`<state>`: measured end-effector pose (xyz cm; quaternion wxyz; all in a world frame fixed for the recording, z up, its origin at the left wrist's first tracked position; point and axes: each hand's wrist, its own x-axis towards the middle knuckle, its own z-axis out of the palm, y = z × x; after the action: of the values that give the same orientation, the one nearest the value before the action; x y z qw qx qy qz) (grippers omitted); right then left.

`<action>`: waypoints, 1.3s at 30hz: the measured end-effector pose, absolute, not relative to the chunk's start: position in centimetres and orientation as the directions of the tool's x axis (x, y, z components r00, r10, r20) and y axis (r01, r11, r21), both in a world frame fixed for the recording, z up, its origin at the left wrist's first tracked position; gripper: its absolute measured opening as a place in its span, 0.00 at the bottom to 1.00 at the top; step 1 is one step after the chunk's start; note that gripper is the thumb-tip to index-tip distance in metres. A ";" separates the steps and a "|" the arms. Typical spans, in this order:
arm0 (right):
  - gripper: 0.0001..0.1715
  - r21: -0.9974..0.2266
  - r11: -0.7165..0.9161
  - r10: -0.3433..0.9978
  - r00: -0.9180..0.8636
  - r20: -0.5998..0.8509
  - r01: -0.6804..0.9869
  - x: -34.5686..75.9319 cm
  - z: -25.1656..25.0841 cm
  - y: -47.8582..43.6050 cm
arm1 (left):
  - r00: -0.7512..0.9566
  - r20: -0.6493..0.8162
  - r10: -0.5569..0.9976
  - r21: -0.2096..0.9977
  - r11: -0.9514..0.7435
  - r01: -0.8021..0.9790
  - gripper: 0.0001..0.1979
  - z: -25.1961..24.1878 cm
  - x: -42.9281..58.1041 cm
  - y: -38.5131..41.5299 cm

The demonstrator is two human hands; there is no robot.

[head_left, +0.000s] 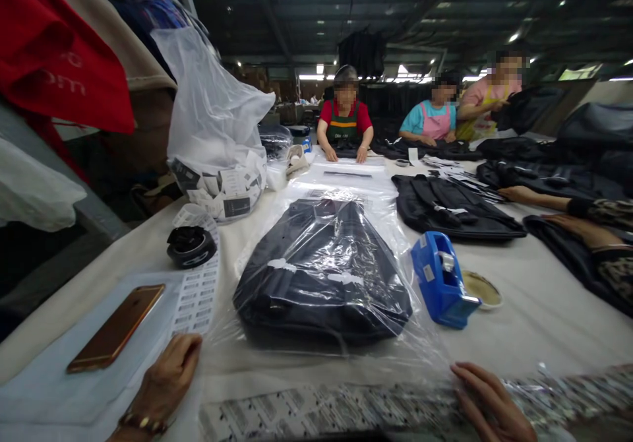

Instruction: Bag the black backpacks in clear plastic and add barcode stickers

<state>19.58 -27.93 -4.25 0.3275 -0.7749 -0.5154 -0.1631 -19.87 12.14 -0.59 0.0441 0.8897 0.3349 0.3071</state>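
Observation:
A black bag point(321, 277) with two white wrapped fittings lies inside a clear plastic bag point(430, 346) in front of me. My left hand point(171, 373) is closed, fingers curled, by the plastic's near left side and just below a sheet of barcode labels point(194, 300). What its fingers hold, if anything, is hidden. At the near right corner, my right hand point(489, 402) rests with fingers stretched out, fingertips at the edge of the plastic; its thumb is not visible.
A blue tape dispenser point(438, 284) stands right, beside a tape roll point(482, 290). Left are a phone point(117, 328), a black roll point(191, 247) and a plastic sack of tags point(227, 188). Another black bag point(455, 208) lies behind; co-workers point(345, 115) stand across the table.

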 end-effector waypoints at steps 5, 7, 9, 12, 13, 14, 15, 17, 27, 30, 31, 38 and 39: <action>0.30 -0.153 -0.323 0.671 0.340 0.658 0.934 17.5 -1.5 -27.8 | 0.645 0.626 0.439 0.036 -0.842 0.538 0.23 1.4 -19.8 10.0; 0.32 -0.080 -0.255 0.701 0.242 0.671 0.964 16.2 -0.6 -26.3 | 0.697 0.638 0.328 -0.018 -0.898 0.439 0.28 3.3 -17.9 8.5; 0.31 -0.003 -0.138 0.737 0.104 0.668 0.990 14.8 -0.1 -24.1 | 0.743 0.633 0.220 -0.047 -0.946 0.321 0.29 5.3 -14.6 7.0; 0.27 0.080 0.032 0.799 -0.074 0.596 0.996 13.0 0.0 -20.7 | 0.781 0.616 0.097 -0.059 -0.984 0.169 0.28 6.8 -8.0 5.4; 0.27 0.095 0.068 0.817 -0.110 0.566 0.993 12.5 -0.1 -19.8 | 0.799 0.597 0.066 -0.067 -0.989 0.131 0.28 6.7 -5.9 5.1; 0.27 0.106 0.091 0.831 -0.134 0.540 0.990 12.2 -0.3 -19.1 | 0.826 0.563 0.017 -0.083 -0.994 0.077 0.28 6.3 -3.8 4.9; 0.28 0.111 0.101 0.841 -0.145 0.521 0.989 11.9 -0.5 -18.5 | 0.856 0.517 -0.016 -0.087 -0.996 0.033 0.28 5.7 -2.1 4.8; 0.30 0.113 0.091 0.853 -0.136 0.504 0.989 11.4 -0.8 -18.1 | 0.927 0.369 -0.066 -0.069 -0.997 -0.044 0.29 4.0 0.5 4.6; 0.23 0.006 0.018 0.759 -0.018 0.650 1.000 10.3 -1.0 -17.6 | 0.991 0.120 -0.064 0.002 -0.998 -0.065 0.41 0.6 1.6 4.5; 0.21 -0.034 -0.018 0.732 0.036 0.681 0.999 10.2 -2.0 -17.3 | 0.994 0.091 -0.057 0.017 -0.998 -0.059 0.46 1.2 1.6 4.3; 0.20 -0.054 -0.026 0.719 0.056 0.692 0.998 10.1 -2.2 -17.2 | 0.995 0.086 -0.047 0.017 -0.999 -0.048 0.46 1.3 1.6 4.1; 0.21 0.001 0.093 0.720 -0.068 0.691 0.996 10.6 -1.1 -16.4 | 0.999 0.039 -0.015 0.049 -0.999 -0.017 0.45 1.3 1.5 3.6; 0.20 0.001 0.102 0.716 -0.074 0.694 0.995 10.8 -0.7 -16.1 | 1.000 0.025 -0.012 0.061 -0.998 -0.013 0.45 1.4 1.5 3.6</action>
<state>10.79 -16.06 -0.73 0.2773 -0.6214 -0.6885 -0.2509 1.50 3.64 1.41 0.0304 0.9994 -0.0062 0.0122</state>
